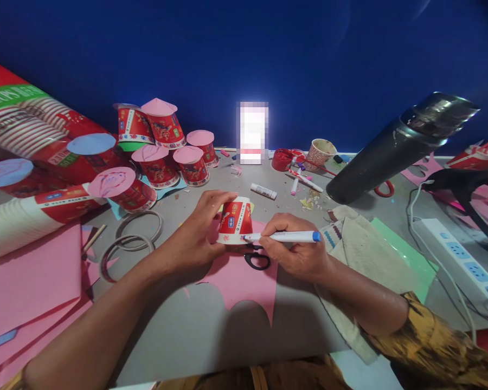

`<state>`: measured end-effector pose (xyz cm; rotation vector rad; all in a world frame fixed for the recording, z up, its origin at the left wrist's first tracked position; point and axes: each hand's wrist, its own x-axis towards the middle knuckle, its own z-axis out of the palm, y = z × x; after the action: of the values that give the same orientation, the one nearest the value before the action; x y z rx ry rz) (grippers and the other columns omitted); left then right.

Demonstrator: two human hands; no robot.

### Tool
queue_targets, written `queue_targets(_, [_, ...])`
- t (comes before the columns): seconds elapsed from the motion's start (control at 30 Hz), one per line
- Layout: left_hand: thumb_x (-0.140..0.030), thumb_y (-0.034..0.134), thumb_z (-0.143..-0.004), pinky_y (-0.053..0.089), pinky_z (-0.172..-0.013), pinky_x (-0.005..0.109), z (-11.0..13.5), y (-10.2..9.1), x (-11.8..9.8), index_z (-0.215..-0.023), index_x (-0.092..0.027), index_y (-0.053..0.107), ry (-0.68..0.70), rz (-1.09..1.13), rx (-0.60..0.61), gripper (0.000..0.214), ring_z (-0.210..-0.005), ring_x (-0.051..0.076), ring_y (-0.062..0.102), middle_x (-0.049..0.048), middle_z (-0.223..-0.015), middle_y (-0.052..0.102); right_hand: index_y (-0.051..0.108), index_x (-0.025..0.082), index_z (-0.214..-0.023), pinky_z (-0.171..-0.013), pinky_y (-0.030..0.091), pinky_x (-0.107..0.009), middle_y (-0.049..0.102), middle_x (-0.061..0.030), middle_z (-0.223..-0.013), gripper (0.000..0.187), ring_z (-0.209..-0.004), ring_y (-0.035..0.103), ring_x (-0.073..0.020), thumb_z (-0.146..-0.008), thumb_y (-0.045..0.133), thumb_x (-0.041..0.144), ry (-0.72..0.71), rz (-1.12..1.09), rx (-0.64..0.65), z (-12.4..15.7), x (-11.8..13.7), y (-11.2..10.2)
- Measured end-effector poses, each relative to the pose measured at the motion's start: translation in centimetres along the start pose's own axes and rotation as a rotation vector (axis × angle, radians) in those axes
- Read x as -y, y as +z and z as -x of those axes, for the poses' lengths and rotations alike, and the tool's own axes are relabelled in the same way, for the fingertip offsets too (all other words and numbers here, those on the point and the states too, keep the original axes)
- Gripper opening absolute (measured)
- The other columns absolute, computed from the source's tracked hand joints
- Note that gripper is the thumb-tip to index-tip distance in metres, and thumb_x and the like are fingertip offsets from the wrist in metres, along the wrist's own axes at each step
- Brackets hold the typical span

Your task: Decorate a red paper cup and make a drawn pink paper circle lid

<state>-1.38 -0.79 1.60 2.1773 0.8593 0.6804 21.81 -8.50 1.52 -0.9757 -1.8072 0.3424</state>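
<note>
A red and white paper cup (236, 219) is upside down in front of me, its wide white rim toward the table. My left hand (205, 225) is closed around the cup's left side, fingers over the top and thumb low by the rim. My right hand (295, 249) pinches a white marker (293, 236) with a blue end; its tip touches the cup's white rim band, where small coloured marks show. Under the cup lie black-handled scissors (257, 261) and a cut pink paper sheet (244, 292). The scissors' blades are hidden.
Decorated cups (160, 124) with paper tops stand back left, near packs of stacked cups (32, 124). Tape rings (126, 244) lie left. A glue stick (263, 191), loose markers (296, 181) and scraps lie behind. A black flask (386, 154), cloth (350, 260) and power strip (457, 254) are right.
</note>
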Motion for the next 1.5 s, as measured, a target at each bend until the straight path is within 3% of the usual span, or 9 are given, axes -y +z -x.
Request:
queue_targets(0.97, [-0.036,0.081,-0.08,0.052,-0.117,0.053,-0.18,-0.21,-0.05,-0.149,-0.035,0.046,-0.013,0.026,0.024,0.077,-0.146,0.034,0.047,0.0092,-0.151,0.045,0.069,0.021,-0.085,-0.058,0.051,-0.023,0.072,0.0007,-0.074,0.012,-0.059,0.063,-0.0108,-0.097,0.066,0.02,0.036,-0.064,0.066,-0.07,0.07,-0.14])
queue_targets(1.13, [-0.039,0.083,-0.08,0.052,-0.117,0.055,-0.27,-0.31,0.06,-0.149,-0.033,0.045,-0.018,0.034,0.043,0.079,-0.146,0.035,0.046,0.0099,-0.152,0.044,0.069,0.02,-0.086,-0.06,0.052,-0.022,0.073,0.0002,-0.078,0.009,-0.063,0.066,-0.0112,-0.094,0.065,0.017,0.082,-0.075,0.002,-0.24,0.12,-0.36])
queue_targets(1.5, [-0.019,0.072,-0.078,0.05,-0.118,0.056,-0.19,-0.16,0.37,-0.149,-0.034,0.044,-0.002,0.101,0.044,0.078,-0.146,0.032,0.046,0.0088,-0.153,0.043,0.067,0.02,-0.084,-0.058,0.05,-0.021,0.073,0.0007,-0.076,0.011,-0.06,0.063,-0.0097,-0.091,0.065,0.013,0.087,-0.124,-0.013,-0.43,0.4,-0.32])
